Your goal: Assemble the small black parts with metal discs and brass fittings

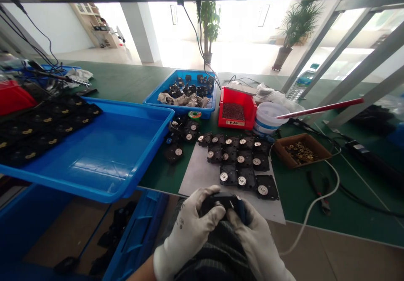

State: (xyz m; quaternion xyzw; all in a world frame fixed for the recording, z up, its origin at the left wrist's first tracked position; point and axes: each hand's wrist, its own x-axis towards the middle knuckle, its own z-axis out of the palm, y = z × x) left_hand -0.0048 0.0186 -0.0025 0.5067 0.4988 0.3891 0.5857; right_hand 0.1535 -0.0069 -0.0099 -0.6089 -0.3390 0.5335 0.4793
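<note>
Both hands wear white gloves and meet low in the middle of the head view, just off the table's front edge. My left hand (195, 218) grips the left side of a black plastic part (214, 201), thumb on top. My right hand (252, 230) closes on its right side; the fingers partly hide the part. Beyond them, several black housings (241, 159), each with a round silver disc, lie in rows on a white sheet (197, 171). A few similar black parts (174, 152) sit left of the sheet.
At left a large blue tray (126, 146) holds black parts (41, 121). Behind stand a smaller blue tray (148, 100), a red bin (252, 119) of small screws and a white tub (270, 114). Right are a cardboard box (279, 152) of brass pieces, pliers (323, 196) and a white cable (311, 209).
</note>
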